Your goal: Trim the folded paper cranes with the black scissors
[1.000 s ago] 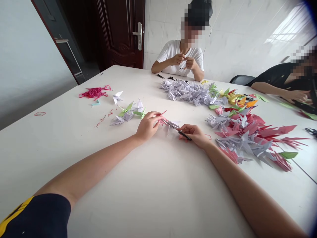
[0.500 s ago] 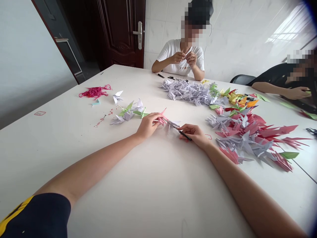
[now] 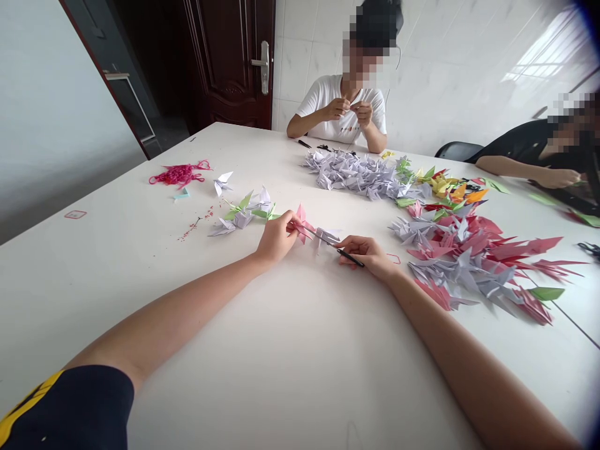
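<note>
A pink folded-paper flower (image 3: pixel 304 224) with spread, pointed petals is pinched in my left hand (image 3: pixel 280 236), near the middle of the table. My right hand (image 3: pixel 368 253) grips a slim metal tool with a black handle (image 3: pixel 350 257). Its silver shaft points left, and the tip is at the pink flower by my left fingers. Whether it is scissors or tweezers I cannot make out. Just behind the shaft lies a pale lilac paper flower (image 3: pixel 324 237). A small pink paper piece (image 3: pixel 347 262) rests under the handle.
Lilac and green paper flowers (image 3: pixel 241 215) lie beyond my left hand. Pink cord (image 3: pixel 180 175) is bunched at the far left. Heaped lilac flowers (image 3: pixel 360 174) and pink ones (image 3: pixel 473 240) cover the right side. Two people sit at the far and right edges.
The pink flower has turned in my left hand, so its petals now face me more openly. My left hand has shifted slightly left, while the tool's tip stays at the flower.
</note>
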Demonstrator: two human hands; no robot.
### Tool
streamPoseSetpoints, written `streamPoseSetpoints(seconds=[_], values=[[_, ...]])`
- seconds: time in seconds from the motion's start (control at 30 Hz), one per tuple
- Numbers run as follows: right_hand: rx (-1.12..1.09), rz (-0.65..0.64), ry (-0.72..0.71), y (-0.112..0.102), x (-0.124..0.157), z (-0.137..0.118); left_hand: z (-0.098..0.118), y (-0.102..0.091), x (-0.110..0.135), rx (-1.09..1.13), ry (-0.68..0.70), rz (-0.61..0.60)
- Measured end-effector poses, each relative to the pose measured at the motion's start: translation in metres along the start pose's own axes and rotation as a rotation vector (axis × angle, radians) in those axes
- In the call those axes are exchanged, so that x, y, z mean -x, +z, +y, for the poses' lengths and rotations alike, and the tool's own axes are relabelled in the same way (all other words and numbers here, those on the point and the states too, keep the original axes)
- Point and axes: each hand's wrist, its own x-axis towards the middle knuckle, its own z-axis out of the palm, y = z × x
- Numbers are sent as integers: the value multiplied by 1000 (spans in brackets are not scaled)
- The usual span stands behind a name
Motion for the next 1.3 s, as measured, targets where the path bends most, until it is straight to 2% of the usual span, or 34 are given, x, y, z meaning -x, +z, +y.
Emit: streamPoseSetpoints(seconds=[0.27,0.53,0.93,1.3], values=[[10,-17,5,-2,-1,1,2,-1,0,-6,9,15],[19,-23,4,-2,-1,-1,-1,-1,0,-165,165,55],[1,-25,11,-4,-3,5,1,-2,0,-136,108,33],[36,-32,14,-5,-3,5,-5,0,-1,-147,198,52]])
